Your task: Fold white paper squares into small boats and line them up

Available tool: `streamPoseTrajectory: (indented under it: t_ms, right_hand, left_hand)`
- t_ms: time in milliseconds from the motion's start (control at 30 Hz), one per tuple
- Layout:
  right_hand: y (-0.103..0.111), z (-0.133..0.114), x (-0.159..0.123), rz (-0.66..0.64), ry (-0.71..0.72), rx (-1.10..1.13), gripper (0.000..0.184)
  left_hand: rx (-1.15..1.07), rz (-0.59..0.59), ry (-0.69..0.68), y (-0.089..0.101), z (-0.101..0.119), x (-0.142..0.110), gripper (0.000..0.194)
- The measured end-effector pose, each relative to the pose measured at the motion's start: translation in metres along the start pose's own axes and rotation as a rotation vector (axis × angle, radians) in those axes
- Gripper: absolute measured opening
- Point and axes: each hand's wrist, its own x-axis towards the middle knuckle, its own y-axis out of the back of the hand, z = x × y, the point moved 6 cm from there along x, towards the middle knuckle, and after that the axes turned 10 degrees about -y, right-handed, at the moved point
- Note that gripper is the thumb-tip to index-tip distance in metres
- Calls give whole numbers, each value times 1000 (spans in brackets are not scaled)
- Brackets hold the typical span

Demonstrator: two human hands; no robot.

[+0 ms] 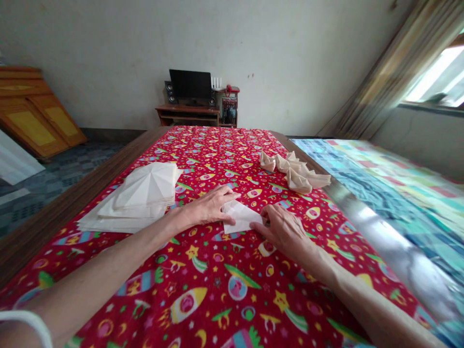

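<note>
A small folded piece of white paper (241, 217) lies on the red patterned cloth between my two hands. My left hand (215, 205) rests at its left edge, fingers stretched out and the thumb touching the paper. At the right corner my right hand (281, 224) pinches the paper between thumb and curled fingers. To the left lies a stack of creased white paper sheets (145, 193), the top ones showing fan-like fold lines. Several folded paper shapes (299, 174) with pointed ends sit in a group at the right, beyond my right hand.
The red cloth (232, 280) covers a long dark wooden table (21, 251). Along the right stands a bed with a checked cover (398, 193). A monitor (190, 84) on a small desk (188, 110) is by the far wall, and a wooden cabinet (39, 113) is at left.
</note>
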Motion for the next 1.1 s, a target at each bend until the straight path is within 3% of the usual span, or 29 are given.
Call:
streamPoseTrajectory:
  t_ms: [300,533,733,933,1100]
  right_hand:
    - [-7,7,-3,18,37,152,17]
    - [-9,6,14,-122,-39,244,13]
    - [-8,-1,42,-122,239,304,9]
    - [-25,2,59,-233,113,350,12]
    - [-24,-3,53,-158,99,425,5]
  left_hand:
    - [24,2,63,-3,-3,-2,66]
    - [18,56,172,-2,-6,-3,83]
    - [157,82,343,2,-3,-12,53]
    - [124,91,379,4,-3,-12,41]
    - [-4,122,321,-2,-11,-4,26]
